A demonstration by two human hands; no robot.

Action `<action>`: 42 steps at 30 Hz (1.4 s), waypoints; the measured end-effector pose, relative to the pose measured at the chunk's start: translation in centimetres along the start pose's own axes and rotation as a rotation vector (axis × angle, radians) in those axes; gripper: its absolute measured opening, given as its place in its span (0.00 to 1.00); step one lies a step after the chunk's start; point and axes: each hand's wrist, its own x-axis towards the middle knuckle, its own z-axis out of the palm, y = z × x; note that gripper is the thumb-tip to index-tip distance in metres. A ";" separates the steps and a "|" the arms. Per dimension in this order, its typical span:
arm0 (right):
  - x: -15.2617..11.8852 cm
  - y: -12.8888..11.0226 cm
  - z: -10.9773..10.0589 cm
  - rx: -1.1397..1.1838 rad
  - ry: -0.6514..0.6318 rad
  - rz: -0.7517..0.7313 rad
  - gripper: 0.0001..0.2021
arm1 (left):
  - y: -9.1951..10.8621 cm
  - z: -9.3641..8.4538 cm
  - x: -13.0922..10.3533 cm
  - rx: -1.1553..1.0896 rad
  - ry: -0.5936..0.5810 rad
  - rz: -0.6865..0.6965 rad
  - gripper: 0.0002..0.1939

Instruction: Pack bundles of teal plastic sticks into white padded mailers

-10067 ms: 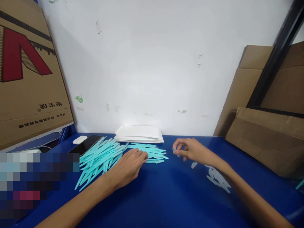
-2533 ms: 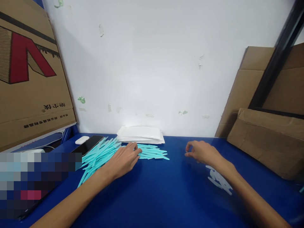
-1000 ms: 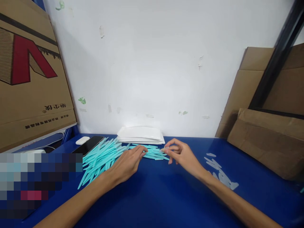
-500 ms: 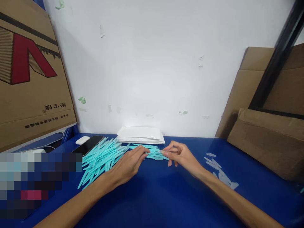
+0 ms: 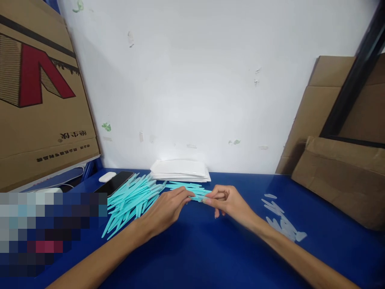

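My left hand [image 5: 173, 204] and my right hand [image 5: 230, 200] face each other over the middle of the blue table [image 5: 192, 249]. Between their fingertips is a small turquoise stick [image 5: 197, 198], pinched at its left end by my left hand and at its right end by my right hand. Several turquoise sticks [image 5: 185, 186] lie just behind the fingers. Left of my left hand spreads a large pile of turquoise sticks [image 5: 132, 200], some with pale translucent ends. Translucent pieces [image 5: 282, 224] lie in a loose heap to the right of my right hand.
White flat sheets [image 5: 180, 170] are stacked against the wall. A dark phone [image 5: 114, 183] and a white case [image 5: 107, 177] lie at the back left. Cardboard stands at the left [image 5: 45, 120] and right [image 5: 339, 180]. The lower left corner is pixelated.
The view has shifted slightly, moving the scene a little to the right. My fingertips have come closer together around the turquoise stick, near the front of the small group.
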 end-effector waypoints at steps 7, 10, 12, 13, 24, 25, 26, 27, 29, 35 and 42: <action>0.3 -0.1 -0.7 -0.149 0.146 -0.076 0.17 | -0.7 -1.9 0.9 0.476 -0.052 -0.109 0.14; 0.2 0.0 -1.2 -0.195 0.222 -0.062 0.16 | -2.0 -3.8 0.7 0.676 -0.107 -0.341 0.15; 0.2 0.0 -1.4 -0.219 0.233 -0.058 0.15 | -3.0 -5.1 0.4 0.749 -0.115 -0.487 0.16; 0.2 -0.1 -1.5 -0.230 0.229 -0.056 0.15 | -3.5 -5.7 0.2 0.767 -0.122 -0.547 0.16; 0.0 -0.2 -1.1 -0.301 0.174 -0.043 0.14 | -4.9 -6.8 -0.7 0.723 -0.239 -0.789 0.13; 0.0 -0.2 -1.1 -0.307 0.174 -0.043 0.14 | -4.7 -6.7 -0.6 0.728 -0.238 -0.780 0.12; 0.0 -0.2 -1.1 -0.315 0.175 -0.044 0.13 | -4.6 -6.7 -0.5 0.732 -0.231 -0.769 0.12; 0.0 -0.3 -1.1 -0.324 0.178 -0.047 0.13 | -4.4 -6.6 -0.4 0.733 -0.221 -0.757 0.13; 0.0 -0.3 -1.1 -0.348 0.181 -0.058 0.12 | -4.1 -6.4 -0.1 0.709 -0.189 -0.712 0.14; 0.0 -0.1 -1.4 -0.644 0.184 -0.121 0.11 | -3.4 -4.0 0.3 0.553 -0.174 -0.234 0.16; 0.3 0.2 -3.0 -1.048 0.200 -0.090 0.12 | -2.1 -0.3 -0.3 0.349 -0.202 -0.050 0.14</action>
